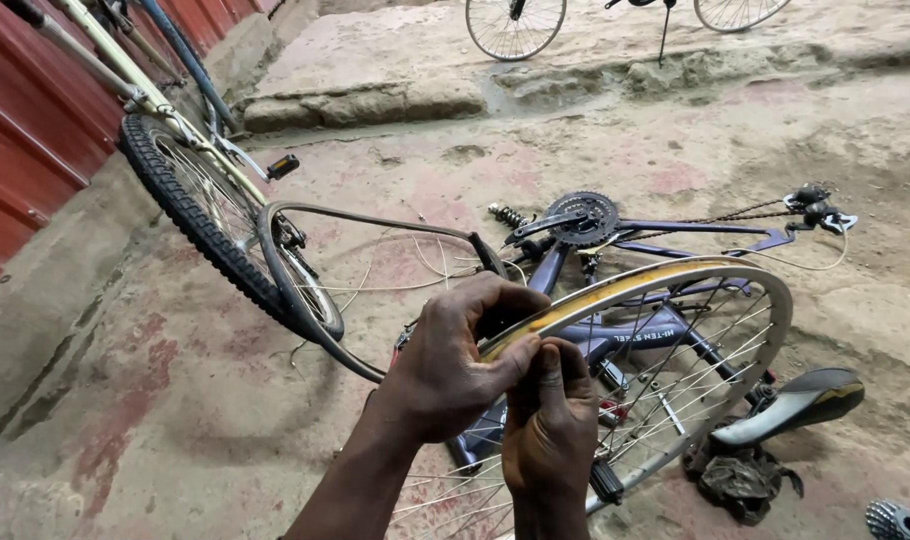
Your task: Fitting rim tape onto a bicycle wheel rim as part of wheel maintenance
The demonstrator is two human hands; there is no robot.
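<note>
Left hand: our left hand (pixel 453 352) curls over the top of the bare wheel rim (pixel 675 290), thumb and fingers closed on the yellow rim tape (pixel 575 300).
Right hand: our right hand (pixel 550 425) sits just below the left, fingertips pressed to the same tape, pinching it against the rim.
Wheel rim: upright before us, its spokes showing, in front of the purple bicycle frame (pixel 615 335).
Frame: lying on the ground behind the rim, chainring (pixel 582 218) uppermost.
Saddle: the black saddle (pixel 790 405) lies right of the rim.
Loose tyre: a black tyre (pixel 355 290) droops left of the rim, beside a leaning bicycle's rear wheel (pixel 210 225).
</note>
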